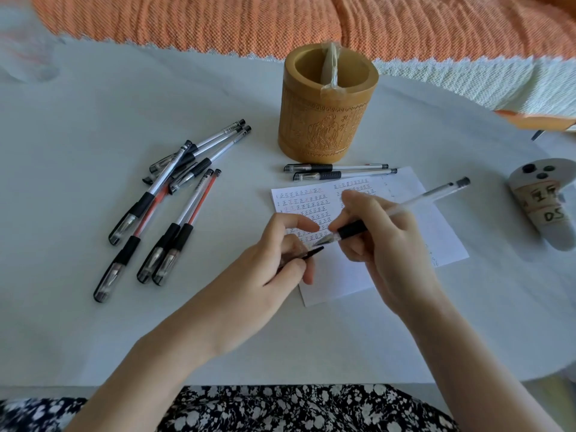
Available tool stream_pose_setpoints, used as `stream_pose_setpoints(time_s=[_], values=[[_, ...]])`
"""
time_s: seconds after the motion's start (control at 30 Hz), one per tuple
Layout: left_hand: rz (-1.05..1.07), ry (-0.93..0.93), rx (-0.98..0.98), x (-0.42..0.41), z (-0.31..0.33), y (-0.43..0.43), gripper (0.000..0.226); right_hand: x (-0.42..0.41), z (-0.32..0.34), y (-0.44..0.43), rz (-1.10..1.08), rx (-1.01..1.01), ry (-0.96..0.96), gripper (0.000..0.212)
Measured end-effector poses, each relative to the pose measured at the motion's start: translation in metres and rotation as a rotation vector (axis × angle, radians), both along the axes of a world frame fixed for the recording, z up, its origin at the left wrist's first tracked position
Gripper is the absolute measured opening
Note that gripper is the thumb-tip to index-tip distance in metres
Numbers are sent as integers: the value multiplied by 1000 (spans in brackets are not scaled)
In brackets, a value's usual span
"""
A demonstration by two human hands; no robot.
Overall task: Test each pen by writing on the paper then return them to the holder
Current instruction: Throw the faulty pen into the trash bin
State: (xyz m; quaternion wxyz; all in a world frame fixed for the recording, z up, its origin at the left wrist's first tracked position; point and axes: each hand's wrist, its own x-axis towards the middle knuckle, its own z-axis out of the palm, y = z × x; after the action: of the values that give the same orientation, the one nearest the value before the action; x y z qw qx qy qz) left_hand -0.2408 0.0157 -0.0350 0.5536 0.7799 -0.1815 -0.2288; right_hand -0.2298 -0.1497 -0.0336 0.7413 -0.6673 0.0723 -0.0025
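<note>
White tabletop [93, 322] filled most of the view, with an orange woven cloth [249, 23] lying along its far edge. Near the far middle stood a cylindrical carved bamboo pen holder [324, 120], upright, with a taped divider across its mouth and no pens visible inside it. Just in front of the holder lay a white sheet of paper [436, 232], its upper part covered in rows of small handwritten marks in black and red.

To the left of the paper, well apart from it, a loose pile of capped gel pens [168, 194] with clear barrels and black grips lay scattered, some crossing one another, several showing red ink. Two more capped black gel pens [339, 171] lay side by side between the holder and the paper, the nearer one touching the paper's far edge. At the right edge rested a grey handheld controller [542, 201] with taped labels.

Over the paper, the right hand [386, 247] gripped a clear-barrelled pen [405, 204] by its black grip, tip pointing toward the left hand. The left hand [280, 254] was closed around a clear pen cap [307, 252] with a black clip, held just beside the pen's tip.
</note>
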Motion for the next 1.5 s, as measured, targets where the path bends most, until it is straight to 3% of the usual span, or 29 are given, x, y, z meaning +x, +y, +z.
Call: stream_pose_setpoints(time_s=[0.27,0.43,0.5,0.73,0.97,1.13,1.27,1.37,1.5], values=[[-35,-80,29,-1,1,-7,34,-4,0,5,153,-135,54,29],[124,-115,-20,3,0,-5,16,-5,1,-2,204,-60,22,39],[174,-118,-36,5,1,-4,6,-6,1,-6,178,-59,0,45],[225,-241,-4,-4,-1,-14,32,-12,5,-6,85,-107,-20,27],[217,-231,-65,-14,0,-29,30,-29,8,-8,16,-111,-61,23],[49,-229,-1,-35,13,-62,28,-72,11,-26,-214,-183,-72,27],[-142,-336,166,-65,25,-100,62,-134,17,-74,-402,-105,88,24],[-204,-452,170,-85,26,-124,44,-186,4,-115,-508,-141,274,25],[-299,-521,193,-102,20,-158,25,-235,-40,-159,-467,-463,505,39]])
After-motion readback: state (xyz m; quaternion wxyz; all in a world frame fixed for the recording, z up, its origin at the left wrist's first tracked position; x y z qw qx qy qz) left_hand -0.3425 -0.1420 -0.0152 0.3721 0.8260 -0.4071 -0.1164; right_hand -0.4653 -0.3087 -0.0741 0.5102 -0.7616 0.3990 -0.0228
